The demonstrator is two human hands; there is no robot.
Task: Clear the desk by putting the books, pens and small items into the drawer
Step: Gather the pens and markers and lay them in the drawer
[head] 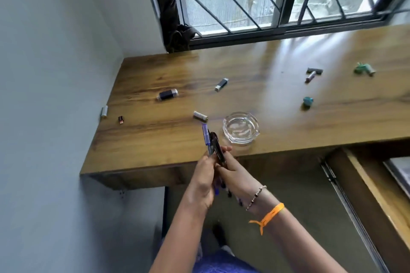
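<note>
While both hands meet at the desk's (155, 139) front edge, the left hand (203, 182) and right hand (235, 178) are curled together round a bundle of pens (214, 148), whose long axis runs away from the person, tips toward the window. The open drawer (363, 184) lies low to the right, nearer the right hand, so the bundle likely has to swing that way; its contents are hardly visible. Just beside the pens stands a glass ashtray (240, 127), apparently empty, with batteries and other small items scattered beyond.
</note>
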